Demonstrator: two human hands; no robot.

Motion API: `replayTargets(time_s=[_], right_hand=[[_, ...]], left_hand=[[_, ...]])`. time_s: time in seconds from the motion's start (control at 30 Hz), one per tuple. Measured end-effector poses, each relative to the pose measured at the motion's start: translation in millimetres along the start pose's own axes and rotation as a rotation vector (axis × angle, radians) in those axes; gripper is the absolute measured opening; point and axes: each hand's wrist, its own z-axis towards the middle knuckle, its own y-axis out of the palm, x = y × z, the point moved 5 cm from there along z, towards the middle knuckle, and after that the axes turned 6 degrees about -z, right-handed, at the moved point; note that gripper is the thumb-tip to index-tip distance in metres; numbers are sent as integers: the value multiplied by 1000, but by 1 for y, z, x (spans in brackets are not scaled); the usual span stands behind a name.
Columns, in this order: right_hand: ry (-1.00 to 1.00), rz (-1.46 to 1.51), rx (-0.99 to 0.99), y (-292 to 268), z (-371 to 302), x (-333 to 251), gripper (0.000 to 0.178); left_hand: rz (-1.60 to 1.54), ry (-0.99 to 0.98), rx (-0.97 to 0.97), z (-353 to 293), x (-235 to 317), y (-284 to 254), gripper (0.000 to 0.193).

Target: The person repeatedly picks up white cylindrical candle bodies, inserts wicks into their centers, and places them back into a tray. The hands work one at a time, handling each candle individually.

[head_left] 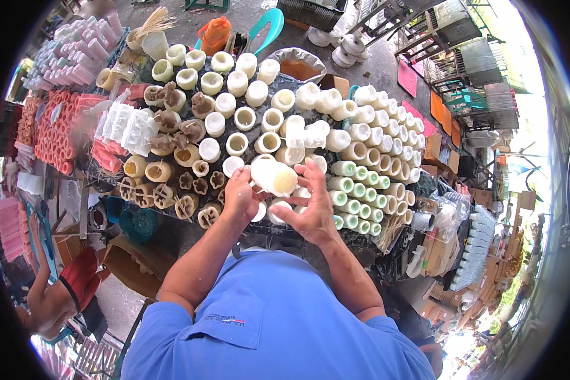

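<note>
A pale wax candle, a short cylinder with a rounded end facing me, is up over the front edge of the table. My left hand grips its left side, thumb and fingertips against it. On the other side my right hand has its fingers spread around the candle, and the fingertips come close to its surface; whether they touch it I cannot tell. Hollow wax cups stand in rows just beyond my hands. White wax pieces lie on top of some cups.
Green-lined wax cylinders lie stacked at the right. To the left are orange tubes, pink cylinders and brown flower-shaped cups. A lined bin stands behind the table, a cardboard box at lower left. Another person is at far left.
</note>
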Motion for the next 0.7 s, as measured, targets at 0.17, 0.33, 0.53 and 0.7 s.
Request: replayTargets(time_s=[0.17, 0.33, 0.53, 0.7], right_hand=[[-221, -537, 8, 5, 41, -26, 74], [-120, -543, 97, -37, 133, -29, 62], [-139, -830, 137, -63, 298, 5, 58], [3, -1054, 32, -41, 361, 66, 62]], left_hand=[[126, 22, -34, 9, 8, 13, 22], [231, 186, -127, 20, 51, 27, 36], [454, 232, -200, 1, 75, -14, 33], [487, 231, -127, -16, 70, -63, 26]])
